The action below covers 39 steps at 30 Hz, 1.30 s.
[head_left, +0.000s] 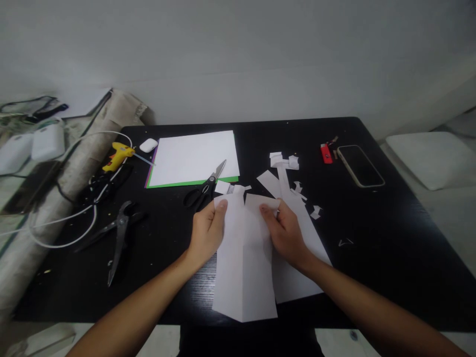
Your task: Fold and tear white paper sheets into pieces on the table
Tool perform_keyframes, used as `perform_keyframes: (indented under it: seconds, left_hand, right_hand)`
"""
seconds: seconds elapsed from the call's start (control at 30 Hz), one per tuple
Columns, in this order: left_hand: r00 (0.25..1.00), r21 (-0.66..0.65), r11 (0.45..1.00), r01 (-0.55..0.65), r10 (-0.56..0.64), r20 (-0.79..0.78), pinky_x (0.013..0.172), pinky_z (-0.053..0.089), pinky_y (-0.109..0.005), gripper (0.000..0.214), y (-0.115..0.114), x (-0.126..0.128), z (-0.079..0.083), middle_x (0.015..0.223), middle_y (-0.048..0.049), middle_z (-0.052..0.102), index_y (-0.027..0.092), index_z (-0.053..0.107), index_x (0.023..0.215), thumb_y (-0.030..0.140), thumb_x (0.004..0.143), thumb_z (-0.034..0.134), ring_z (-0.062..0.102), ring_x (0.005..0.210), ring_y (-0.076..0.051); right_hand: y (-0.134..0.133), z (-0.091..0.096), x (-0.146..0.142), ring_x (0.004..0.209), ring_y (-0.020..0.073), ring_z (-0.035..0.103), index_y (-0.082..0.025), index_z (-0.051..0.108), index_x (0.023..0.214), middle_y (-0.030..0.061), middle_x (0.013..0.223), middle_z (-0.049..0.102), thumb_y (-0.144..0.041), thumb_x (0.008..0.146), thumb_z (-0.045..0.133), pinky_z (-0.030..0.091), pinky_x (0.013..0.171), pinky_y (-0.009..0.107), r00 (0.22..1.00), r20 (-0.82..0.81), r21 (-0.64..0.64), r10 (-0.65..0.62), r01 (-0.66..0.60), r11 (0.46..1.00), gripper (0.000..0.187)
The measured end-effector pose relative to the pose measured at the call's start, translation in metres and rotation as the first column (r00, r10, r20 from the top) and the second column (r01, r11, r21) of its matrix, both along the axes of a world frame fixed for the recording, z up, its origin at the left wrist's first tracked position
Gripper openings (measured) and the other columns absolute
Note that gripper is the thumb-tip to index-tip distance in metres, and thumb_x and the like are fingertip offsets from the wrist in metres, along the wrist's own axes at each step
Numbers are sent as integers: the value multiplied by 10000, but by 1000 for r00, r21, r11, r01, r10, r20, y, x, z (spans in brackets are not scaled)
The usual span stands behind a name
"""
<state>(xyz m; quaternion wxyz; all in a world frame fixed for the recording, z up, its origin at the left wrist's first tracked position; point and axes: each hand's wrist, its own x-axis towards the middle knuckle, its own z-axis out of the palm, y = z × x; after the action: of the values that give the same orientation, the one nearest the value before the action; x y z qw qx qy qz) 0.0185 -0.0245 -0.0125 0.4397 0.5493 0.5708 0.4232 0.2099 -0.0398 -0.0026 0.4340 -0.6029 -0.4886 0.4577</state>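
Note:
A sheet of white paper [243, 263], creased down its middle with a short slit at the top edge, hangs between my two hands. My left hand [208, 225] pinches its upper left corner, thumb on the front. At the upper right, my right hand [286, 230] grips the other side the same way. Behind the sheet, another piece of white paper [297, 267] lies on the table under my right hand. Just beyond my left hand are black-handled scissors [208, 186], partly open, and small folded paper pieces [223, 187].
Paper scraps [293, 162] lie past my right hand. A stack of paper [193, 156], a yellow glue gun [118, 156], a white case [148, 145] and large shears [121, 223] are on the left. On the right are a red lighter [326, 153] and a phone [360, 166].

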Motion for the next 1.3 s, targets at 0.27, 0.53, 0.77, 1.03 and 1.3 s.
perform_keyframes:
  seconds: [0.27,0.53,0.77,1.03,1.3]
  left_hand:
    - [1000,23,1000,-5,6,-26,598,420,-235,402,0,0,1,688,3,597,148,686,835,457,1006,495,512,641,-138]
    - [1000,17,1000,-3,3,-14,612,426,-242,401,0,0,0,715,-5,611,148,715,905,464,1012,493,512,659,-140]
    - [1000,26,1000,-2,2,-4,611,419,-245,396,0,0,-1,709,-5,603,151,704,888,461,1013,491,512,656,-142]
    - [1000,16,1000,-12,12,-5,590,407,-247,402,-1,0,-2,684,-2,580,160,673,830,470,1010,490,506,639,-140]
    - [1000,14,999,-31,31,-7,595,405,-246,413,0,-1,0,679,-1,569,163,650,794,480,1007,492,501,646,-141]
  right_hand:
    - [0,2,-1,745,205,592,-232,550,846,20,799,627,-517,973,575,449,613,327,1000,-6,9,-1,1,1000,313]
    - [0,0,-1,721,192,580,-229,542,848,13,790,609,-510,978,576,444,602,316,1000,-24,7,10,-10,1000,312]
    - [1,-1,-1,729,194,586,-221,559,863,15,794,621,-510,972,579,443,595,311,1000,-30,27,-1,1,1000,310]
    - [1,-1,-1,726,193,590,-224,557,856,15,785,621,-507,967,587,446,596,309,1000,-14,35,-5,5,999,306]
    - [1,-3,0,701,178,570,-223,545,823,13,778,616,-514,966,585,443,592,303,999,16,65,-34,33,997,327]
